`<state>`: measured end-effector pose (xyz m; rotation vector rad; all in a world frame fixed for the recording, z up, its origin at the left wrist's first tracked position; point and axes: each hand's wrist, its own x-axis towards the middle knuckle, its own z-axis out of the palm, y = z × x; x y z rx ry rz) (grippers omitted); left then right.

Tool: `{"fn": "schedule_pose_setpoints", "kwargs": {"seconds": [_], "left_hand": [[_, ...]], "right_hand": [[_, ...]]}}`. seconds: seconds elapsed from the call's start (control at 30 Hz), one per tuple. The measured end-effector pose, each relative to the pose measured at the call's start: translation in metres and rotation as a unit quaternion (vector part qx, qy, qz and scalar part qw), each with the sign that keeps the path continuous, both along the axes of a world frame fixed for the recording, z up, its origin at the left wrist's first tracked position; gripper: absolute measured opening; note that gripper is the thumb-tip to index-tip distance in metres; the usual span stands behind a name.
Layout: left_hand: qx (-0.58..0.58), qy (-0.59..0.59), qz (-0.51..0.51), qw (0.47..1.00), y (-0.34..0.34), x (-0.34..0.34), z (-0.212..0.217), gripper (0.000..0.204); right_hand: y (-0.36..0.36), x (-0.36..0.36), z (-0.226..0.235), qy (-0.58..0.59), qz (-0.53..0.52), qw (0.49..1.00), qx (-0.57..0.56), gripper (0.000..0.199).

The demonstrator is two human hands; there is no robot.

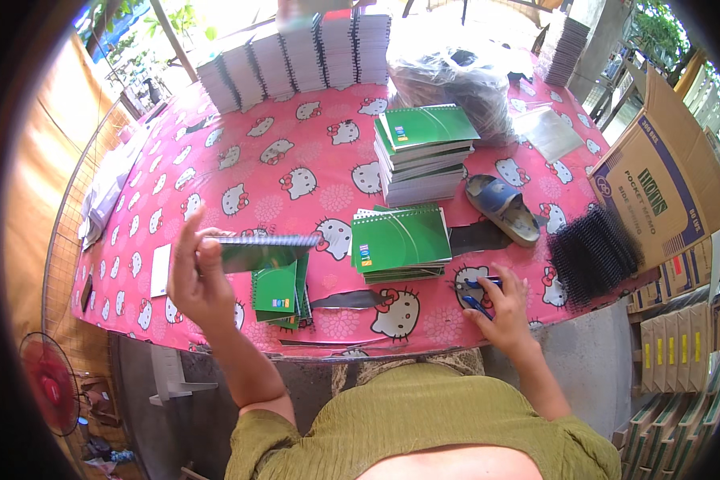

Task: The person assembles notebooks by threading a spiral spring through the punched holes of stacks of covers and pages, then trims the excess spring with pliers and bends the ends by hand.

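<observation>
My left hand (200, 280) is raised over the left part of the table, holding a small spiral notebook (269, 254) between thumb and fingers. Its green cover tilts down and its dark coil runs along the top. Near the front edge, my right hand (507, 310) rests low with its fingers around blue-handled pliers (478, 306); their jaws are hard to make out. Below the held notebook lies a small pile of green notebooks (275, 291). Between my hands sits a larger pile of green spiral notebooks (402, 240), with a taller stack (426, 160) behind it.
A pink patterned cloth (296, 216) covers the table. Right of the stacks are a blue slipper (504, 210), black spiral coils (592, 258) and an open cardboard box (670, 180). Thick bound stacks (296, 60) and a plastic-wrapped bundle (454, 88) stand at the back.
</observation>
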<state>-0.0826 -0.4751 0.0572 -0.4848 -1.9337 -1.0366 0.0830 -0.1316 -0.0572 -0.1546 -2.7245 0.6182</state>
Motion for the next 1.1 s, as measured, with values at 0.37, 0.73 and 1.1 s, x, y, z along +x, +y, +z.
{"fn": "schedule_pose_setpoints", "kwargs": {"seconds": [0.37,0.73,1.1], "left_hand": [[-0.489,-0.229,-0.134,0.831,-0.002,-0.069,-0.094,0.048],[-0.391,-0.233,-0.077,0.887,-0.001,-0.05,-0.07,0.067],[0.115,-0.315,-0.259,0.906,0.1,0.007,-0.055,0.064]], "right_hand": [[-0.013,-0.108,0.035,0.026,0.006,0.971,-0.239,0.066],[-0.003,-0.113,0.04,-0.012,-0.02,0.975,-0.219,0.04],[-0.016,-0.101,0.058,0.096,-0.046,0.973,-0.204,0.03]]}}
